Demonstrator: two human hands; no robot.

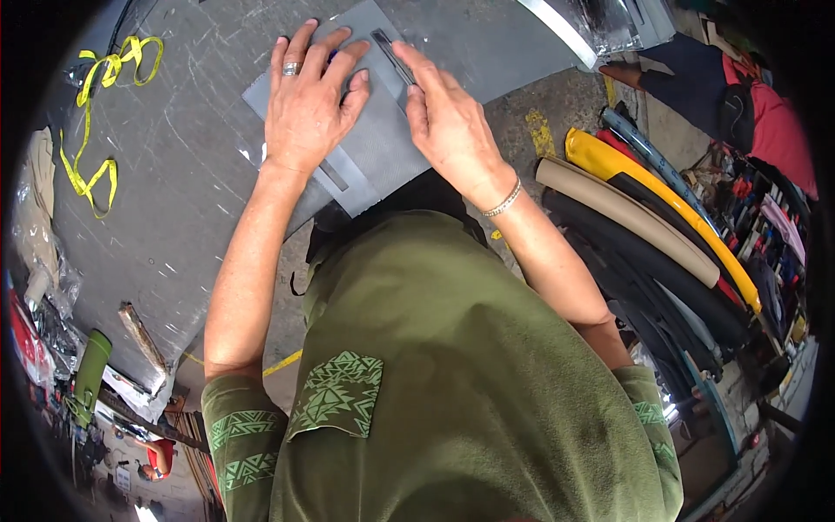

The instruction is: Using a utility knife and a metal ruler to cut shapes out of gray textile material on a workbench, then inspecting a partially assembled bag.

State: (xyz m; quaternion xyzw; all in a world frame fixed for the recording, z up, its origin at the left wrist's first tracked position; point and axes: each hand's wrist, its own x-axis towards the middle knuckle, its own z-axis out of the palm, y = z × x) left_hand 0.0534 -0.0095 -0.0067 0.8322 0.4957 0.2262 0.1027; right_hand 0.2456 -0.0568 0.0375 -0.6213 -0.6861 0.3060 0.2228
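My left hand (309, 109), with a ring on one finger, lies with its fingers spread on a grey sheet (396, 157) of leather-like material. A bit of something dark blue (332, 56) shows between its fingers, mostly hidden. Below that palm, a lighter strip with a dark slot (335, 176) lies on the sheet. My right hand (452, 130) is closed, thumb and index finger along a slim dark tool (383, 42) with a metallic edge, near the sheet's right side. The tool's exact kind cannot be made out.
A scratched dark grey table (183, 200) spreads under the sheet and to the left. A yellow tape measure (87, 104) curls on it. Rolls of material, one yellow (661, 209) and one tan (626, 222), stand on the right. Another person (757, 113) is at the upper right.
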